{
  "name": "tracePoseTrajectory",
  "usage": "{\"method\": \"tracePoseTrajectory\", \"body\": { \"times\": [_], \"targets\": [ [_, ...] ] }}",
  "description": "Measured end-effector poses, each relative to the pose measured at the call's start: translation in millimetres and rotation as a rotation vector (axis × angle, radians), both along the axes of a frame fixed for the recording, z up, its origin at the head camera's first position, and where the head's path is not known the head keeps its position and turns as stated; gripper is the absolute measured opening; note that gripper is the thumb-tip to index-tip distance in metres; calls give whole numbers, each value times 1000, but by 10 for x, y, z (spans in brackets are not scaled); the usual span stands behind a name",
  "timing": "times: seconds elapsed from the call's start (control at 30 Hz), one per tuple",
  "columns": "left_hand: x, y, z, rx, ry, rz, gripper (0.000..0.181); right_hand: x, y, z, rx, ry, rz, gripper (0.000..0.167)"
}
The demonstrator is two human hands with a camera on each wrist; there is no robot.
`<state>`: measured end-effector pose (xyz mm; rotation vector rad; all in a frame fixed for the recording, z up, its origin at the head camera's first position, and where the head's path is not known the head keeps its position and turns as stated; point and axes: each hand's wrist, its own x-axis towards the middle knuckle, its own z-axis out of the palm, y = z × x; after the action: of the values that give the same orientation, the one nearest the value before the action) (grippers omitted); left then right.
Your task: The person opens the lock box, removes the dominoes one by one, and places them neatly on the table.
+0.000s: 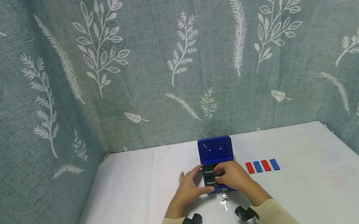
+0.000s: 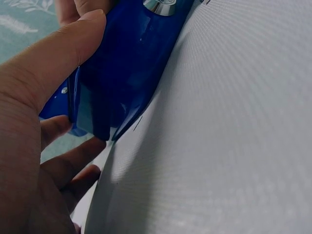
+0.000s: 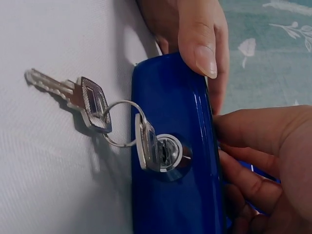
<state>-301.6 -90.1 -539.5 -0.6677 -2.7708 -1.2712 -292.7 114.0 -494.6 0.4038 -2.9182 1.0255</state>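
A blue cash box (image 1: 217,188) stands on the white table with its lid (image 1: 215,149) raised at the back. Inside lies a black compartment tray (image 1: 209,175). My left hand (image 1: 189,187) holds the box at its left end, thumb on the front rim and fingers along the side. Curled into the box, my right hand (image 1: 232,174) grips at the tray's middle; its fingertips are partly hidden. A key (image 3: 150,146) sits in the front lock (image 3: 170,153), and a second key (image 3: 73,95) hangs from the same ring.
To the right of the box, several red and blue flat blocks lie in a row, among them a red block (image 1: 250,168) and a blue block (image 1: 275,164). A green leaf-patterned cloth (image 1: 167,126) rises behind and beside the white table (image 1: 130,200).
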Motion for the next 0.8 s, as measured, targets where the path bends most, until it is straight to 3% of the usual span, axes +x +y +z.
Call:
{"method": "tracePoseTrajectory", "body": {
  "times": [0.3, 0.63, 0.8],
  "targets": [
    [-9, -3, -17, 3, 17, -5, 93, 1, -15, 19, 5, -6, -14, 23],
    [-4, -2, -35, -5, 5, -5, 92, 20, 69, 27, -66, -82, -23, 19],
    [-30, 11, -33, -16, 6, 2, 93, 25, 106, 41, -77, -79, -47, 11]
  ]
}}
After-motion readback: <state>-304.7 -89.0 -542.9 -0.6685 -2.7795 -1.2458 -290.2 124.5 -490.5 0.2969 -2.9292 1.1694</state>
